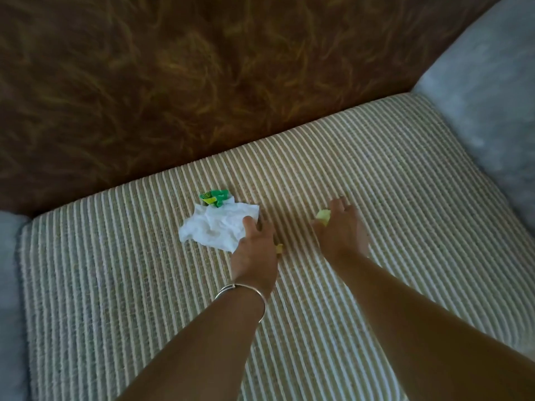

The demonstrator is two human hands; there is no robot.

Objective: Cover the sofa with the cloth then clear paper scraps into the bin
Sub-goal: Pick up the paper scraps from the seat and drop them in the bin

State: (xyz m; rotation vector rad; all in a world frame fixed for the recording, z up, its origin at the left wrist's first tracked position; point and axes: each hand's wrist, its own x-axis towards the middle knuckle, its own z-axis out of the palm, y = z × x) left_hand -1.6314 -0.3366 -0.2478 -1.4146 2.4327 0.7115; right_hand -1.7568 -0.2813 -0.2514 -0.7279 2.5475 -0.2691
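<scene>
A striped beige-and-white cloth (pixel 376 175) lies spread over the sofa seat. On it sit a crumpled white paper (pixel 215 227) and a green-and-yellow scrap (pixel 214 197) touching its far edge. My left hand (pixel 254 250), with bangles on the wrist, reaches over the white paper's right edge, thumb touching it. A small yellow bit (pixel 279 249) shows under that hand. My right hand (pixel 340 227) lies on the cloth with its fingers curled around a yellow-green scrap (pixel 323 217).
The brown patterned sofa back (pixel 173 82) rises behind the seat. Grey armrests (pixel 492 96) flank the seat on the right and at the left edge (pixel 8 285). No bin is in view.
</scene>
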